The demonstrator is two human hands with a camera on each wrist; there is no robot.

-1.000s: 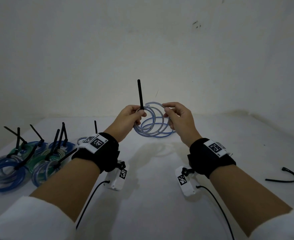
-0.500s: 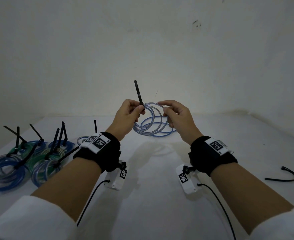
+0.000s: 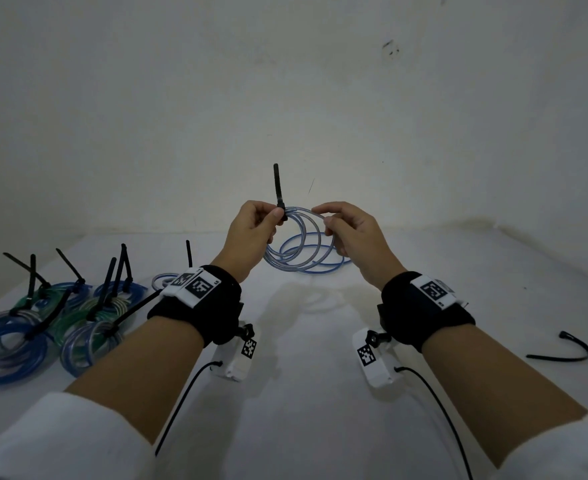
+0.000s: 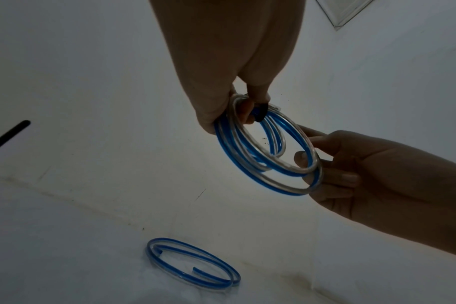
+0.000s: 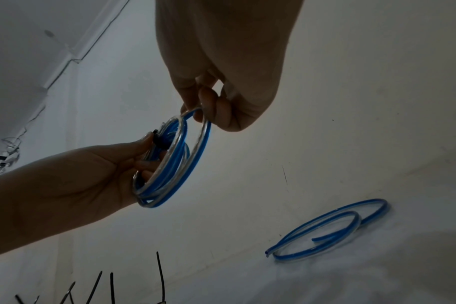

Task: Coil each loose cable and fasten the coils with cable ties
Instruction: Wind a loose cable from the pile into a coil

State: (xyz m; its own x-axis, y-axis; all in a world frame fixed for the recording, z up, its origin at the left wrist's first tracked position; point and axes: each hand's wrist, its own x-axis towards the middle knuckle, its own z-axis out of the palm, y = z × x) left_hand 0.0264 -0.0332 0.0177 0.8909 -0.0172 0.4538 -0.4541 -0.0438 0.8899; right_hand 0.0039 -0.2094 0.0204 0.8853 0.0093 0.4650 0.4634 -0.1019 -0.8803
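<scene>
Two bare hands were raised above a white tabletop (image 3: 303,393), holding a coil of blue-and-clear cable (image 3: 303,251) between them. The left hand (image 3: 251,230) pinched the coil at its upper left edge, thumb and fingers curled in a narrow grip around the bunched loops and the head of a black cable tie (image 3: 278,188); the tie's tail stood nearly upright above that grip. From the left wrist view the tie's dark head (image 4: 260,112) sat just under the fingertips (image 4: 257,96), wrapped round the loops. The right hand (image 3: 355,233) pinched the coil's upper right edge, its fingers curled around one or two strands, so the coil hung between and below both grips, its loops fanned apart. A second, loose cable (image 4: 193,265) lay on the tabletop beyond the hands, in an open curl with no tie on it. At the far left of the tabletop lay a cluster of blue and green tied coils (image 3: 53,323), black tie tails sticking up from them. A spare black cable tie (image 3: 562,351) lay bent at the right, well apart from both hands.
</scene>
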